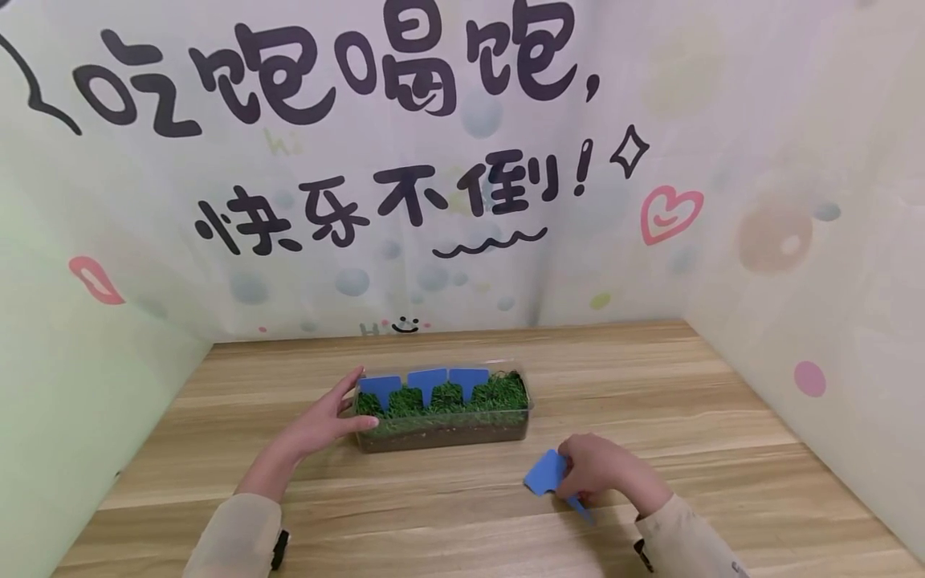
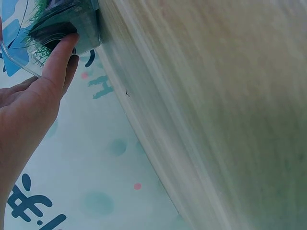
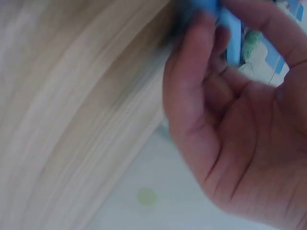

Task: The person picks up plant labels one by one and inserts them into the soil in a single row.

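A clear plastic planter box (image 1: 448,433) of dark soil and green grass (image 1: 499,393) stands on the table. Three blue T-shaped plant labels (image 1: 428,379) stand upright in the grass, from the left end to right of the middle. My left hand (image 1: 325,421) holds the box's left end, thumb on the front wall and fingers round the far side; the left wrist view shows the hand (image 2: 36,103) against the box wall. At the front right, my right hand (image 1: 596,470) pinches another blue plant label (image 1: 545,472), its pointed stem slanting down to the right, just over the table.
The wood-grain table (image 1: 405,514) runs back to a white printed backdrop (image 1: 462,281) with black lettering. Pale side walls (image 1: 809,265) close it in at left and right.
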Demonstrator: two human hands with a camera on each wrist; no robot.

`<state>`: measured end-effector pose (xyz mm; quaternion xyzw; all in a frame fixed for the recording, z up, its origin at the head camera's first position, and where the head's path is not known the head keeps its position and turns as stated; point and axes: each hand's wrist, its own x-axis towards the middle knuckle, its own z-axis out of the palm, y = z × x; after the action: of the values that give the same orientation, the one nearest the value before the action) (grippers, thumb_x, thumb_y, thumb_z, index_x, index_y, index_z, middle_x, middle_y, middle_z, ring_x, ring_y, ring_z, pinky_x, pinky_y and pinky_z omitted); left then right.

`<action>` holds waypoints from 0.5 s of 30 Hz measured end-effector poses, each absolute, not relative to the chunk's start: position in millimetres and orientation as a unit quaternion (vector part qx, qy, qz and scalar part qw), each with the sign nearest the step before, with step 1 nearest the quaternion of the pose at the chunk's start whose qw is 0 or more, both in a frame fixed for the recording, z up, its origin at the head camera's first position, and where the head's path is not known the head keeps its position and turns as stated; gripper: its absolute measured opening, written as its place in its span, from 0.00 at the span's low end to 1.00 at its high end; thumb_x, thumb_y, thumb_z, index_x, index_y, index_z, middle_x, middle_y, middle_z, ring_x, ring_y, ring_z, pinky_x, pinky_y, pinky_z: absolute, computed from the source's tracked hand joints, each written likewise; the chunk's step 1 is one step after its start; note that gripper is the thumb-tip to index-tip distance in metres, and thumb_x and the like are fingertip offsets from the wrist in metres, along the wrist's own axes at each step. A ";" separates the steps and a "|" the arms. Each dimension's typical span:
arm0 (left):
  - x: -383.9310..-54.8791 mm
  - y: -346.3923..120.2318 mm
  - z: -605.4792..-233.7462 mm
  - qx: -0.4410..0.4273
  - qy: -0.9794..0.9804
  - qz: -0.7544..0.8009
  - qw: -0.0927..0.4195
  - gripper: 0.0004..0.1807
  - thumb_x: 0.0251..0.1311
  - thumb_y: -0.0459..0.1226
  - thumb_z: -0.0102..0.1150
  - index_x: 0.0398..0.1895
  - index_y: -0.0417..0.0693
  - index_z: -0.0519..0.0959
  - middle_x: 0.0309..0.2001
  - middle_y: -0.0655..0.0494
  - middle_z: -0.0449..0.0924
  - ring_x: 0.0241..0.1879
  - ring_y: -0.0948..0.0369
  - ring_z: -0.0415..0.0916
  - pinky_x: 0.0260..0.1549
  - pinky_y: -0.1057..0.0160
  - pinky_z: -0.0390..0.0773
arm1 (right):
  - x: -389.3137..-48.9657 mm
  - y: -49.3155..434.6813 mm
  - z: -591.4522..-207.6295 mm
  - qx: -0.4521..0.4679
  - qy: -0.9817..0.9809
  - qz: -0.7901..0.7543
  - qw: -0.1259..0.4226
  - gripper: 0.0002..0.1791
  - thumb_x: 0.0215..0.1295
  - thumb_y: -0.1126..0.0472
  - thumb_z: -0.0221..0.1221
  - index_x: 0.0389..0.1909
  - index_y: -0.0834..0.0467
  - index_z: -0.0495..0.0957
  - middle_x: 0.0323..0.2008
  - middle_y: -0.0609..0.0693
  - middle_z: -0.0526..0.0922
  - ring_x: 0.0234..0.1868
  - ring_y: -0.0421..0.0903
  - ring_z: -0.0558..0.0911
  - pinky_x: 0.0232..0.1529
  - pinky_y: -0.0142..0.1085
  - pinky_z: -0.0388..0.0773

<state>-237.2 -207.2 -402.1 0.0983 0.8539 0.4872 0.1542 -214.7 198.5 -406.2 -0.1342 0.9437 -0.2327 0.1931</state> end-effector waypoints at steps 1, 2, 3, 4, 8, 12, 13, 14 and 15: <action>-237.1 -207.4 -402.1 0.098 0.854 0.488 0.154 0.54 0.67 0.45 0.62 0.82 0.50 0.32 0.81 0.37 0.31 0.76 0.31 0.38 0.68 0.30 0.57 | -216.2 200.5 -406.6 -0.145 0.934 -0.253 0.208 0.12 0.47 0.69 0.66 0.23 0.57 0.71 0.16 0.46 0.73 0.16 0.39 0.71 0.20 0.28 0.67; -237.0 -207.5 -402.3 0.098 0.853 0.488 0.155 0.54 0.67 0.45 0.62 0.82 0.50 0.32 0.81 0.37 0.31 0.76 0.31 0.38 0.68 0.30 0.57 | -218.1 202.3 -407.1 -0.155 0.921 -0.275 0.226 0.11 0.48 0.70 0.66 0.26 0.58 0.72 0.18 0.47 0.74 0.16 0.40 0.72 0.20 0.29 0.69; -237.0 -207.5 -402.4 0.098 0.852 0.489 0.155 0.54 0.67 0.45 0.62 0.82 0.50 0.32 0.81 0.37 0.31 0.76 0.31 0.38 0.68 0.30 0.57 | -220.1 204.0 -407.3 -0.166 0.910 -0.294 0.241 0.11 0.49 0.70 0.66 0.28 0.59 0.73 0.19 0.48 0.75 0.17 0.40 0.72 0.20 0.29 0.69; -237.0 -207.5 -402.4 0.099 0.852 0.490 0.155 0.54 0.67 0.44 0.62 0.82 0.50 0.32 0.81 0.37 0.31 0.76 0.31 0.38 0.68 0.30 0.57 | -222.3 205.5 -407.5 -0.181 0.899 -0.312 0.250 0.11 0.50 0.70 0.66 0.30 0.60 0.73 0.19 0.48 0.75 0.17 0.40 0.72 0.21 0.29 0.69; -237.0 -207.5 -402.5 0.102 0.851 0.491 0.155 0.54 0.67 0.44 0.62 0.82 0.50 0.32 0.81 0.37 0.31 0.76 0.31 0.38 0.68 0.30 0.57 | -232.2 210.3 -403.2 -0.225 0.857 -0.381 0.264 0.07 0.55 0.70 0.63 0.29 0.62 0.73 0.21 0.46 0.75 0.21 0.39 0.72 0.23 0.27 0.70; -236.9 -207.3 -402.0 0.100 0.852 0.490 0.155 0.54 0.67 0.44 0.62 0.82 0.50 0.32 0.81 0.37 0.31 0.76 0.31 0.38 0.68 0.30 0.57 | -241.3 210.4 -389.2 -0.235 0.835 -0.436 0.240 0.05 0.61 0.68 0.59 0.33 0.68 0.75 0.25 0.48 0.77 0.27 0.39 0.76 0.28 0.29 0.77; -236.8 -207.3 -401.8 0.100 0.852 0.490 0.155 0.54 0.67 0.44 0.62 0.82 0.50 0.32 0.81 0.37 0.31 0.76 0.31 0.38 0.68 0.30 0.57 | -243.5 209.4 -384.9 -0.232 0.833 -0.448 0.227 0.06 0.63 0.68 0.59 0.35 0.69 0.76 0.27 0.49 0.78 0.28 0.40 0.77 0.29 0.31 0.79; -236.7 -207.3 -401.6 0.100 0.852 0.490 0.155 0.54 0.67 0.44 0.62 0.82 0.50 0.32 0.81 0.37 0.31 0.76 0.31 0.38 0.68 0.30 0.57 | -245.9 208.1 -380.6 -0.228 0.835 -0.455 0.209 0.07 0.64 0.68 0.58 0.37 0.70 0.76 0.28 0.50 0.80 0.30 0.41 0.78 0.32 0.33 0.81; -236.7 -207.3 -401.4 0.099 0.852 0.490 0.155 0.54 0.67 0.44 0.62 0.82 0.50 0.32 0.81 0.37 0.31 0.76 0.31 0.38 0.68 0.30 0.57 | -248.5 206.4 -376.9 -0.225 0.836 -0.465 0.186 0.08 0.65 0.68 0.58 0.38 0.71 0.76 0.29 0.52 0.81 0.31 0.42 0.80 0.33 0.35 0.82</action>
<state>-236.7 -207.3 -401.4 0.0993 0.8519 0.4902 0.1550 -248.5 206.4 -376.9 -0.2252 0.8358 -0.4648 0.1862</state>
